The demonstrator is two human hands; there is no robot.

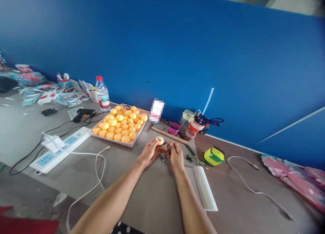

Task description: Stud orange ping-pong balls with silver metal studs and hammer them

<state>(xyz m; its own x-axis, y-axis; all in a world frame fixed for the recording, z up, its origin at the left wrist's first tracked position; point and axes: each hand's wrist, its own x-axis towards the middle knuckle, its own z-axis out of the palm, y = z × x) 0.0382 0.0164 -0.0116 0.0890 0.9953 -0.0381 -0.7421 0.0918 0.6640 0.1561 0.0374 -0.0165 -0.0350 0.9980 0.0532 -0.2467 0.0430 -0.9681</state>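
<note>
My left hand (pixel 150 152) is closed on an orange ball (pixel 160 140), pinched at the fingertips just above the table. My right hand (pixel 175 153) is closed beside it, fingers pinched on a small dark metal piece (pixel 164 156) that hangs between the two hands; I cannot make out what it is. Behind and to the left lies a shallow tray (pixel 114 140) filled with several more orange balls (pixel 121 123).
A white power strip (pixel 61 148) with cables lies at left, next to a black glue gun (pixel 83 114) and a water bottle (pixel 103 93). A white tray (pixel 205 188), a yellow-green tape measure (pixel 214 155), cups, a jar and a wooden stick sit near the blue wall.
</note>
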